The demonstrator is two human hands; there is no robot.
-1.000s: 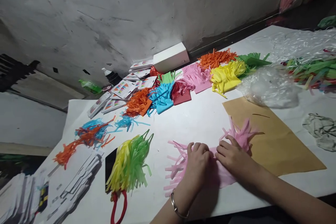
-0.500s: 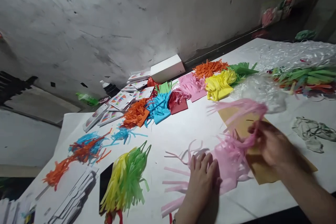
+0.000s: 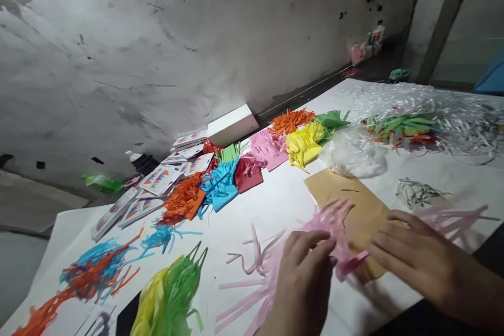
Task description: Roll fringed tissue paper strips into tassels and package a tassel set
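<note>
Pink fringed tissue paper (image 3: 269, 268) lies on the table with its long strips spread leftward. My left hand (image 3: 305, 273) is closed on the bunched part of it, thumb and fingers pinched at the edge. My right hand (image 3: 417, 260) is slightly blurred, its fingers stretched towards the folded pink edge (image 3: 356, 261); whether they touch it is unclear. Beyond that hand, a second bunch of pink tissue strips (image 3: 454, 220) fans out to the right, partly hidden by it. Beneath the pink paper and partly under the right fingers is a brown cardboard piece (image 3: 350, 189).
Folded tissue tassels in orange (image 3: 183, 199), blue (image 3: 220, 186) and yellow (image 3: 305, 142) line the back edge, beside a white box (image 3: 232, 125) and printed packets (image 3: 161, 179). Yellow-green strips (image 3: 173, 291) lie front left. Clear plastic (image 3: 352, 151) and tangled string (image 3: 417, 192) sit right.
My right hand has come down and right; the lifted pink strips now lie beyond it. The left hand has gone from lying flat to pinching the pink paper. The view has shifted.
</note>
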